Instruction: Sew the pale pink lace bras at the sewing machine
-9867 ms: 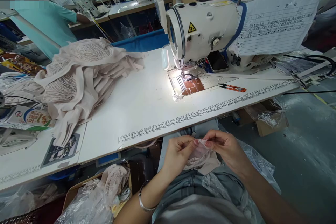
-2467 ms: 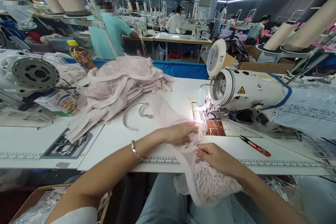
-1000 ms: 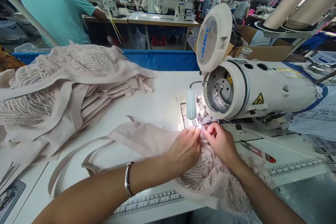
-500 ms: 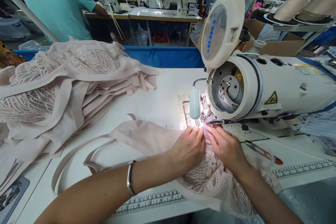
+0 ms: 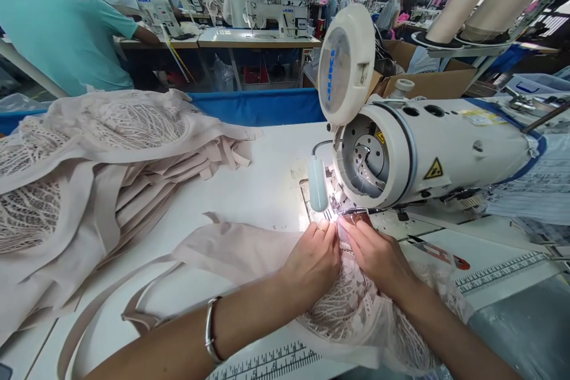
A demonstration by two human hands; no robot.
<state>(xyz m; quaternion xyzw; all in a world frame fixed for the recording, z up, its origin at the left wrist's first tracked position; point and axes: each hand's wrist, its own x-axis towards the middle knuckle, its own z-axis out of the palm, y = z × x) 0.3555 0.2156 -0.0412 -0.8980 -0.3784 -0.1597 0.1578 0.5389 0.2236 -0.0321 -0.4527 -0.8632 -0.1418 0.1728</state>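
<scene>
A pale pink lace garment piece (image 5: 351,291) lies under both hands at the front of a white sewing machine (image 5: 449,148). My left hand (image 5: 314,258), a ring on one finger, pinches the fabric edge just before the lit needle area. Close beside it, my right hand (image 5: 378,255) is closed on the same piece, fingertips almost touching the left ones. The fingertips partly hide the fabric edge. Plain pink cloth and a narrow strap (image 5: 102,303) trail left across the table. A small lamp (image 5: 317,184) hangs by the needle; the machine's round end cover (image 5: 346,65) stands raised.
A tall pile of similar lace pieces (image 5: 89,172) covers the table's left. Ruler strips (image 5: 267,362) run along the front edge. Thread cones (image 5: 461,6) and a cardboard box (image 5: 431,77) are behind the machine. A person in a turquoise shirt (image 5: 57,41) sits beyond the blue cloth (image 5: 258,105).
The camera view has shifted, so the machine and pile appear farther left. Both hands keep hold of the lace piece at the needle area, with little visible movement.
</scene>
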